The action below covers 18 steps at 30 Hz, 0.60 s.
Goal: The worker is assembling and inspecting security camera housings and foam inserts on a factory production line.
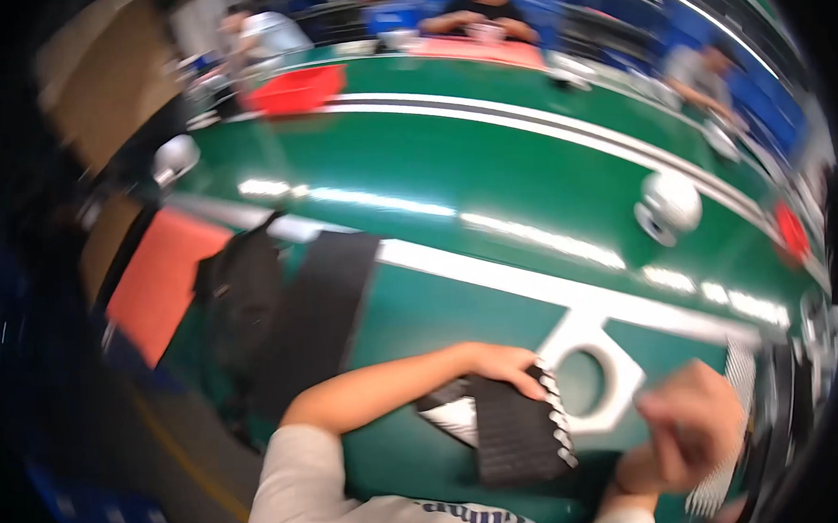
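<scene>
My left hand point(506, 362) grips the upper edge of a black ribbed fabric piece point(520, 435), which lies in front of my body. A row of white stitch-like marks point(558, 414) runs down the piece's right edge, close to my fingers. From under its left side sticks out a black and white part point(452, 415). My right hand point(693, 422) is raised to the right of the piece, apart from it and blurred. Its fingers look curled together, and anything between them is too smeared to make out.
A white ring-shaped piece point(620, 376) lies beyond the fabric on the green table point(421, 308). Leftward are a black sheet point(314, 313), a dark bag-like bundle point(242, 288) and an orange sheet point(162, 273). A striped strip point(732, 463) lies at right. White lamps point(671, 204) and several people stand farther off.
</scene>
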Tool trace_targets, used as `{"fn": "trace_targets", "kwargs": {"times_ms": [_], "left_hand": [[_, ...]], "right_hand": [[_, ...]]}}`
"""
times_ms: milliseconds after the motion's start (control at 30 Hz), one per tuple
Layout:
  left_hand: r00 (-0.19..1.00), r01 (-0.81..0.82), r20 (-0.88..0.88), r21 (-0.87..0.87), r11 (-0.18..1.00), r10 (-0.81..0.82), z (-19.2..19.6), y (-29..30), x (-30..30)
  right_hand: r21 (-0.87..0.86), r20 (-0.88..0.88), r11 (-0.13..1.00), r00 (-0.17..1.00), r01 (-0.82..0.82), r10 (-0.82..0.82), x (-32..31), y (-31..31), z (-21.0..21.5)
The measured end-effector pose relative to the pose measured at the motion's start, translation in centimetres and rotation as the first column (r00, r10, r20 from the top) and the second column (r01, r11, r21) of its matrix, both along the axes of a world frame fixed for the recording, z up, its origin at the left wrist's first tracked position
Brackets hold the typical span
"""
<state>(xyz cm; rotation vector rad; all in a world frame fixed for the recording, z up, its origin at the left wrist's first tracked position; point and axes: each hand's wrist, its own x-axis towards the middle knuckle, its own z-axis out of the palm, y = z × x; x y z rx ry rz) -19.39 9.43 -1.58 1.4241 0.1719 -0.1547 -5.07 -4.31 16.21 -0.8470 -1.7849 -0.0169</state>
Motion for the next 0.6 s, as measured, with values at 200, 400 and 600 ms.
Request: {"fn": "trace_targets", "kwargs": {"times_ms": [200, 400, 600], "left_hand": [[0.976, -0.103, -0.194, 0.002, 0.995, 0.101, 1.2, 0.7, 0.3], [0.991, 0.008, -0.132, -0.028, 1.0, -0.012, 0.2, 0.8, 0.4], [0.984, -0.098, -0.155, -0.068, 0.993, 0.086, 1.1, 0.1, 0.0]], "right_hand": [[0.381, -0.27, 0.921, 0.962, 0.077, 0.031, -0.2, -8.8, 1.1], [0.556, -0.308, 0.831, 0.933, 0.018, 0.186, 0.1, -8.5, 0.9], [0.587, -0.286, 0.807, 0.949, 0.063, 0.135, -0.5, -9.7, -0.6]]}}
